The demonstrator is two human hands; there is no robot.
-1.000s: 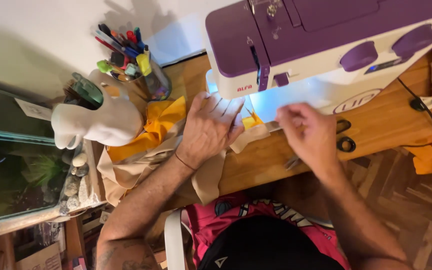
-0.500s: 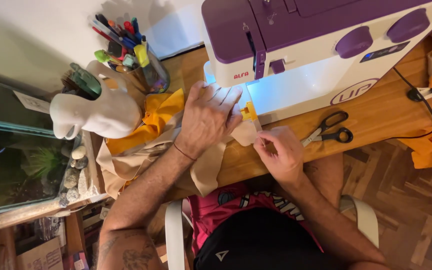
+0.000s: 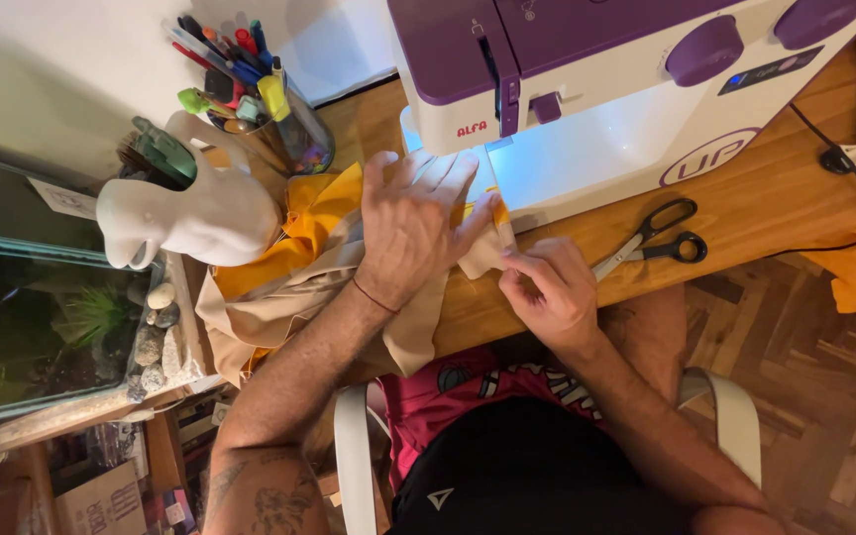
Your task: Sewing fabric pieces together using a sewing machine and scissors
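Note:
A purple and white sewing machine [image 3: 587, 89] stands on a wooden table [image 3: 765, 213]. Beige fabric [image 3: 299, 297] lies over yellow fabric [image 3: 319, 213] in front of it and hangs off the table's edge. My left hand [image 3: 413, 223] presses flat on the beige fabric, fingers spread, close to the machine's lit needle area. My right hand [image 3: 547, 287] pinches the fabric's right edge at the table's front, just beside my left thumb.
Black-handled scissors [image 3: 656, 238] lie on the table right of my right hand. A white figurine [image 3: 185, 218] and a cup of pens [image 3: 269, 109] stand at the left. An aquarium [image 3: 42, 317] sits further left. A black cable [image 3: 844, 168] runs at the right.
My right hand came back from the scissors' area to the fabric's edge and took hold of it. My left hand stayed flat on the fabric. The view tilted a little.

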